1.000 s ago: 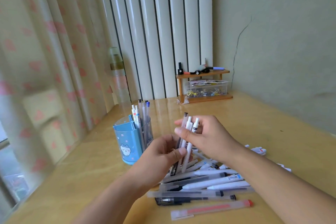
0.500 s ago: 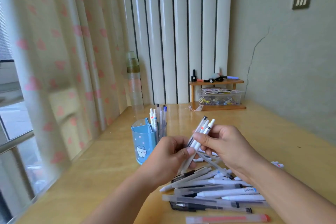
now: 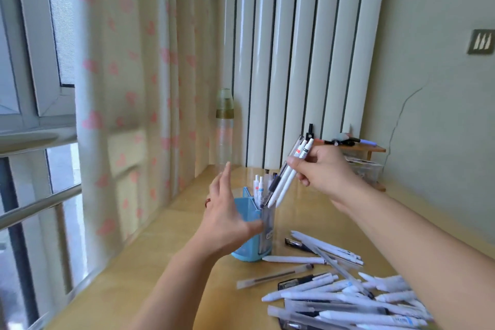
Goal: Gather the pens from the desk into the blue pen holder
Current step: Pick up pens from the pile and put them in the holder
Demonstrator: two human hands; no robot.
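Observation:
The blue pen holder (image 3: pixel 247 250) stands on the wooden desk (image 3: pixel 166 257) with several pens upright in it. My right hand (image 3: pixel 325 173) grips a bundle of three pens (image 3: pixel 288 175), tilted, their lower tips just above the holder's rim. My left hand (image 3: pixel 227 213) is in front of the holder's left side, fingers spread, thumb against its clear front section. A heap of white and clear pens (image 3: pixel 345 300) lies on the desk at the lower right.
A clear bottle with a green cap (image 3: pixel 225 131) stands behind the holder by the curtain (image 3: pixel 128 88). A small wooden shelf (image 3: pixel 359 149) with markers on it and a clear box under it sits at the back wall. The window is at the left.
My right hand has carried the pen bundle up and left to above the holder. My left hand has let go of the bundle and moved to the holder. The camera has turned.

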